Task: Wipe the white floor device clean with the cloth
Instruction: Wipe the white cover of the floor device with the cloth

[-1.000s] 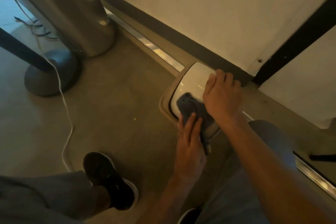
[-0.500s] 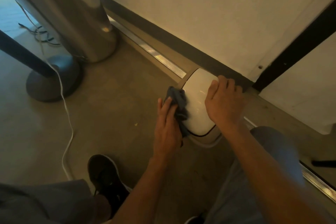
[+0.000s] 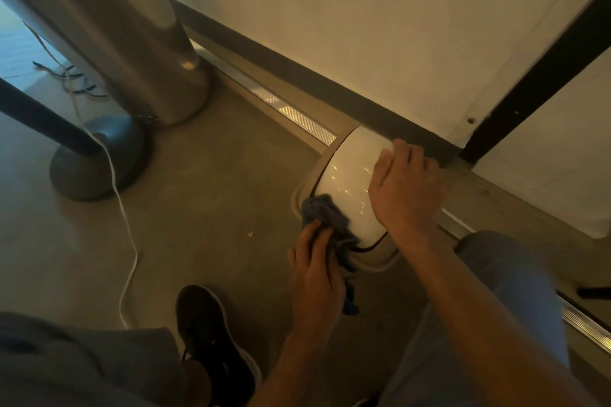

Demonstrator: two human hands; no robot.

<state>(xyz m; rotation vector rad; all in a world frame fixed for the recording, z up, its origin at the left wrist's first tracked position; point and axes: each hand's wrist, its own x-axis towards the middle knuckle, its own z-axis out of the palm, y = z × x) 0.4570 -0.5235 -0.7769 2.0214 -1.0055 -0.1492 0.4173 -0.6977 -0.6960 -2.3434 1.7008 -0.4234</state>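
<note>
The white floor device [image 3: 350, 175], a glossy rounded shell on a beige base, sits on the floor against the dark baseboard. A crumpled blue-grey cloth [image 3: 322, 211] lies against its near-left edge. My left hand [image 3: 314, 271] grips the cloth's lower part and presses it to the device. Fingers flat, my right hand [image 3: 405, 188] rests on the device's right side. Part of the cloth hangs down under my left hand.
A silver tower [image 3: 148, 53] stands at the left by the wall, beside a round grey stand base [image 3: 96, 162]. A white cable [image 3: 127, 231] runs across the floor. My black shoe [image 3: 211, 340] is near the bottom. A metal floor rail [image 3: 284, 109] runs along the wall.
My left hand with the cloth has slid from the device's left side down toward its near-left edge. The right hand has stayed on the device.
</note>
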